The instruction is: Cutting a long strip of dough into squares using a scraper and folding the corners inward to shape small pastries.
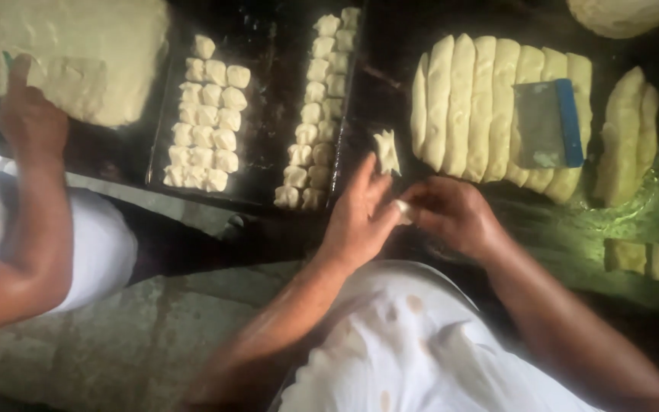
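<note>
The person's two hands meet low over the dark work surface [375, 69], just in front of the white apron [421, 343]. The left hand [360, 217] is half-open, palm turned inward, fingers spread and pointing up toward the trays; the right hand [451, 214] is curled narrow, fingertips pinching a small piece of dough [403, 210] that sits between the two hands and touches both. Just above the left fingertips lies a folded dough piece [387, 151], apart from the hands, at the near corner of the row of long dough strips [482, 107]. Those strips lie side by side, pale and upright in the view, and a flat metal scraper with a blue handle edge [549, 123] rests on top of their right end. Further right lies a second bunch of strips [631, 137], and near the right edge a few squarish cut blocks [650, 261]. To the left of the hands stand two dark baking trays: the nearer tray [342, 114] holds a double column of small shaped pieces, the farther tray [163, 122] a neat block of them in three columns. At far left a co-worker's hand [30, 118] rests against a big slab of dough [70, 53], its grip hidden from me. I can make out no packages, labels or signs.
</note>
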